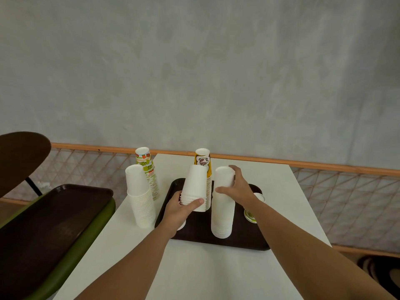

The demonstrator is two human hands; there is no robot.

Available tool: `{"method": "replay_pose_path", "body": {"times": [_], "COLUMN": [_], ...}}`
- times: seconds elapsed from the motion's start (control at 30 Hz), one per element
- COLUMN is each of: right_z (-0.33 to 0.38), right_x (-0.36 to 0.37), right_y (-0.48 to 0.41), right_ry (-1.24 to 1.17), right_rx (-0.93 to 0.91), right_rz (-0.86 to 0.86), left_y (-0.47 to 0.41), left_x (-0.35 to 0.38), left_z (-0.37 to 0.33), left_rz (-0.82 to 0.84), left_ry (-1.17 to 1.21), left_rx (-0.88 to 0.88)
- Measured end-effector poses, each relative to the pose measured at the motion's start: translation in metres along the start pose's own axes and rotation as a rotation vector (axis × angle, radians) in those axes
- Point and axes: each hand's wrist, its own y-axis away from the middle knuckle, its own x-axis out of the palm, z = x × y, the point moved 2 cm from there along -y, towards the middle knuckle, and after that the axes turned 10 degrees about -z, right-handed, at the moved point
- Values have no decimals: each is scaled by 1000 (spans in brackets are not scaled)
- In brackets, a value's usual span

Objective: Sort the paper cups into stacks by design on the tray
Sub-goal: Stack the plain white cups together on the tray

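As the left hand [180, 210] grips a short stack of plain white cups [194, 188] by its rims, upside down above the dark tray [218, 242] at lower centre, the right hand [237, 187] wraps around the tall white stack [223, 213] standing beside it.
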Motion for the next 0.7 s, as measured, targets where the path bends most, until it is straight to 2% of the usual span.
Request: {"method": "replay_pose_path", "body": {"times": [0.13, 0.27, 0.33, 0.43, 0.57, 0.7], "right_z": [1, 19, 31, 48, 57, 52], "right_x": [1, -3, -3, 1, 11, 18], "right_y": [-3, -4, -5, -6, -8, -17], "right_ry": [-4, -36, -75, -106, -127, -188], "right_rx": [-31, -185, -255, -240, -84, 12], "right_rz": [-2, -198, -240, -146, 57, 164], "left_y": [-3, -6, -8, -8, -8, -9], "left_x": [2, 5, 7, 12, 17, 19], "left_z": [-1, -8, -14, -25, -38, -47], "left_rz": [-1, -5, -11, -6, 9, 24], "left_ry": [-7, 7, 32, 54, 101, 98], "left_rx": [13, 35, 49, 86, 118, 162]}}
